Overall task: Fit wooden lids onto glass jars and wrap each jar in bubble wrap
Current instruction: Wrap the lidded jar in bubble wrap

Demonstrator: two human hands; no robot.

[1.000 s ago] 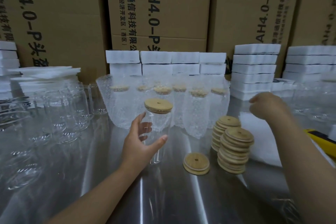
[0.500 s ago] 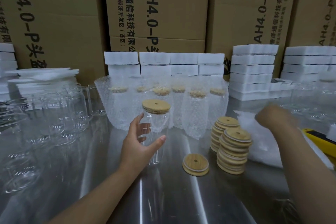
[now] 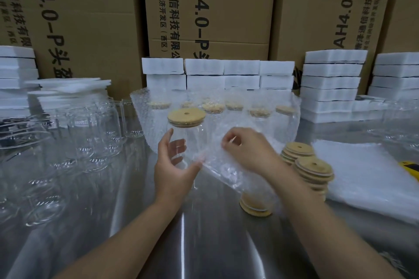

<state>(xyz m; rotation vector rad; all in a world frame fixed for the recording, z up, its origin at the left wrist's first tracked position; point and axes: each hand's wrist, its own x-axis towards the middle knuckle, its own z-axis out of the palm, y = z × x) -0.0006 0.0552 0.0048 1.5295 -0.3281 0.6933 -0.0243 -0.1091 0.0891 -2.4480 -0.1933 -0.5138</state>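
A clear glass jar with a round wooden lid stands upright on the steel table. My left hand curls round the jar's left side, thumb at its front. My right hand pinches a sheet of bubble wrap and holds it against the jar's right side. The sheet drapes down over a loose wooden lid on the table. Two stacks of wooden lids stand just right of my right hand.
Wrapped, lidded jars stand in rows behind. Several bare jars crowd the left. A pile of bubble wrap sheets lies at right beside a yellow tool. White foam blocks and cardboard boxes line the back.
My right hand has come from the pile at the right to the jar, bringing a bubble wrap sheet. My left hand has stayed on the jar.
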